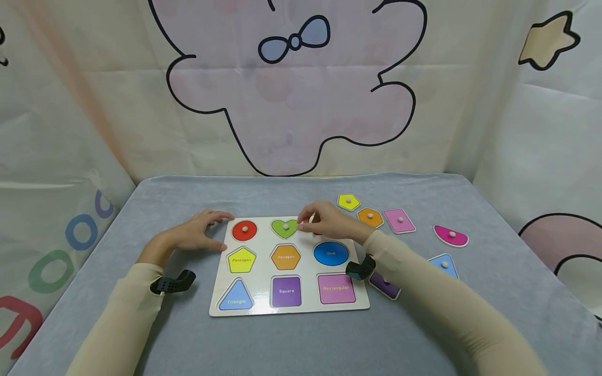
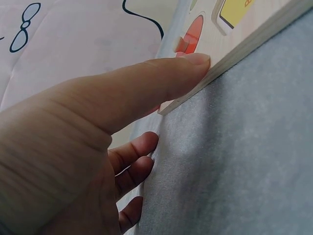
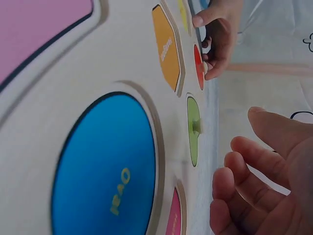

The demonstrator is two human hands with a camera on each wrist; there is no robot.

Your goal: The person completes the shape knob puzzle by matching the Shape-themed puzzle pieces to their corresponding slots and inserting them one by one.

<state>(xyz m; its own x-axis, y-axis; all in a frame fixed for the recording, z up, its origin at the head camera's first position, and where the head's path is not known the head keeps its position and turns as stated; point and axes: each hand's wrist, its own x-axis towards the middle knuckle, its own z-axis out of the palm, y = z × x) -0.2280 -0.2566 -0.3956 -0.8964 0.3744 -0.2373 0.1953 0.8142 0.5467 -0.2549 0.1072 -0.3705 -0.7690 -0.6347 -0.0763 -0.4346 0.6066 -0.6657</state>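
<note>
A white wooden shape-puzzle board (image 1: 262, 292) lies on the table, with a red circle (image 1: 242, 236) and a green heart (image 1: 278, 227), both knobbed, seated in its far row. My left hand (image 1: 195, 232) rests at the board's far left corner, its thumb (image 2: 195, 59) on the board's edge and the other fingers loosely bent. Above the far row, just right of the heart, hovers my right hand (image 1: 334, 222). In the right wrist view its relaxed fingers (image 3: 257, 178) hold nothing and stand apart from the heart's knob (image 3: 197, 126). This hand mostly hides the magenta recess.
Loose knobbed pieces lie to the right: a yellow pentagon (image 1: 345, 203), orange hexagon (image 1: 367, 218), pink rectangle (image 1: 400, 225), magenta semicircle (image 1: 447, 237), blue triangle (image 1: 447, 269) and purple piece (image 1: 383, 286), the last two partly under my right arm. Printed cloth (image 1: 291, 104) hangs behind the table.
</note>
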